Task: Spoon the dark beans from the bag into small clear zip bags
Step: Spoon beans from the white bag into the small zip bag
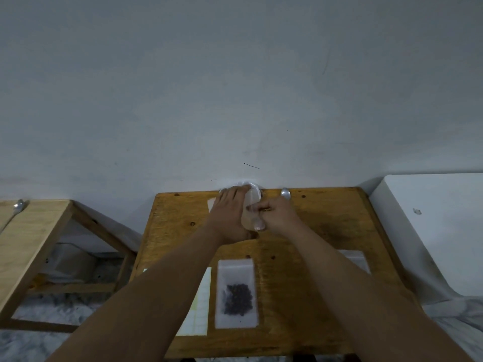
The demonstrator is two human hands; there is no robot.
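Note:
At the far edge of the wooden table (326, 231) stands a clear plastic bag (253, 197); its contents are hidden. My left hand (230, 212) lies against its left side with fingers extended. My right hand (274, 215) pinches the bag's right side, thumb forward. A metal spoon (285, 193) lies just right of my hands, touched by neither. Near me lies a small clear zip bag (236, 293), flat, with dark beans in its lower half.
A white and yellow gridded sheet (200, 307) lies left of the filled zip bag. More clear zip bags (356, 259) lie at the right under my forearm. A second wooden table (39, 231) with a spoon (18, 205) stands left; a white surface (431, 226) at right.

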